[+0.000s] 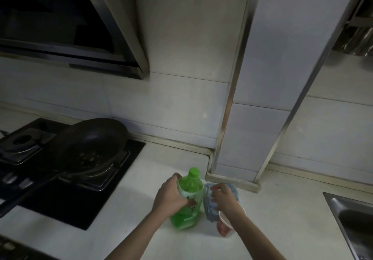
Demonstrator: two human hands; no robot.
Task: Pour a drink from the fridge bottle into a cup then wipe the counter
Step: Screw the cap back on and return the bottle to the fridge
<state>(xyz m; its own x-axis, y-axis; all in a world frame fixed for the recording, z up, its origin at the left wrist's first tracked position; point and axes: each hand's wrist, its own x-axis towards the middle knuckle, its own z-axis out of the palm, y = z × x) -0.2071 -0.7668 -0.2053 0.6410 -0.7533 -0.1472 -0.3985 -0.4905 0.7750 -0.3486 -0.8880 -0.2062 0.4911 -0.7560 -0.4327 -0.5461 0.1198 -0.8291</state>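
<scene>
The green bottle (187,203), capped, is located at 6 o'clock on the counter (141,209) and is gripped by the left hand (169,195), fingers curled round its label. The label's dark characters cannot be read. At the bottle's 3 o'clock, the right hand (224,198) is spread-fingered over a blue cloth (210,209); a grip cannot be confirmed. The cup (226,223) is partly covered by that wrist. A pan (88,144) is at 10 o'clock.

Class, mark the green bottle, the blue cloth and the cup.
green bottle (183,222), head view, lower body.
blue cloth (211,209), head view, part left of the wrist.
cup (223,228), head view, red outer wall.
</scene>
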